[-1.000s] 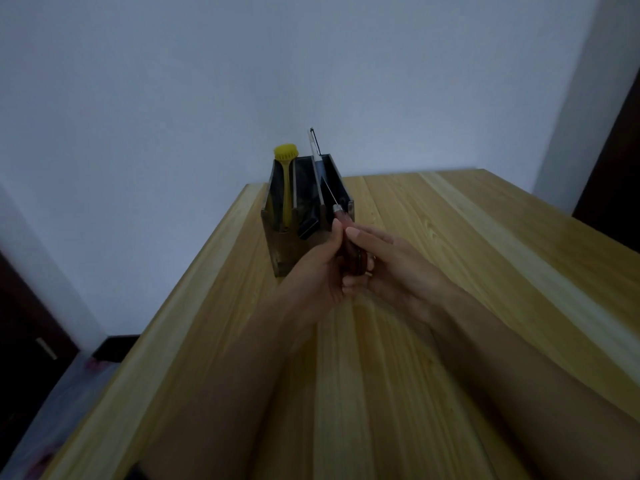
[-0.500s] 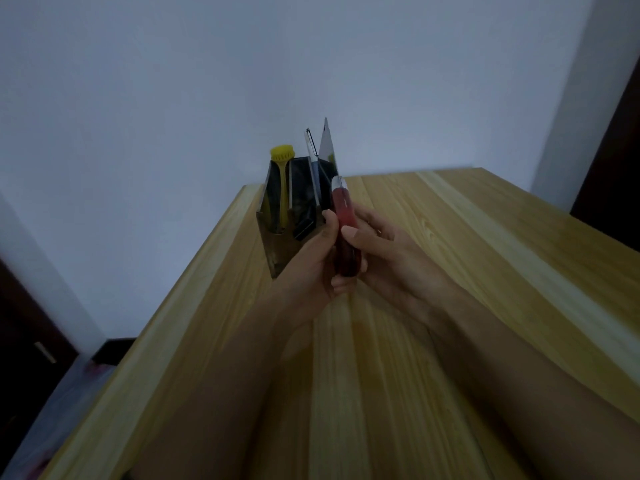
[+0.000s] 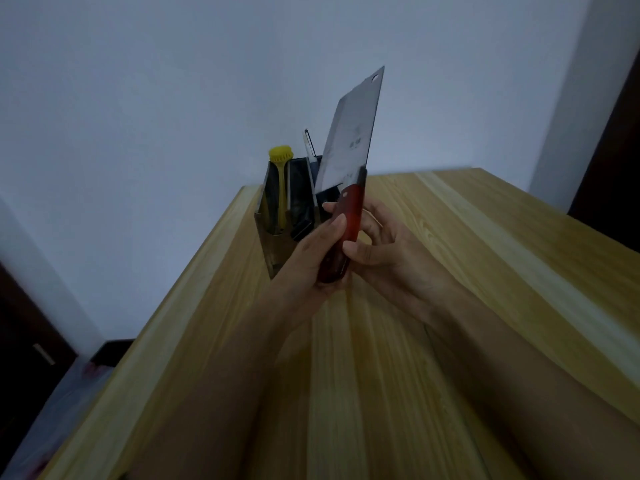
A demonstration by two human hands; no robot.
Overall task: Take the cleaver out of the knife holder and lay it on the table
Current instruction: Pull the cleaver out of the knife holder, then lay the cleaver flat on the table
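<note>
The cleaver [image 3: 349, 140] has a broad steel blade and a dark red handle. It stands nearly upright in the air, blade up, clear of the knife holder [image 3: 277, 251]. My left hand [image 3: 311, 258] wraps the lower handle from the left. My right hand [image 3: 388, 251] grips the handle from the right, thumb across it. The holder is a dark box at the far left part of the wooden table [image 3: 450, 271], just behind my left hand.
A yellow-topped tool [image 3: 281, 174] and a thin metal utensil [image 3: 309, 143] stand in the holder. The table's left edge [image 3: 166, 337] drops to a dark floor. A white wall rises behind, with a dark door at right.
Both hands have lifted the cleaver up out of the holder; the whole blade now shows above it, tilted slightly right.
</note>
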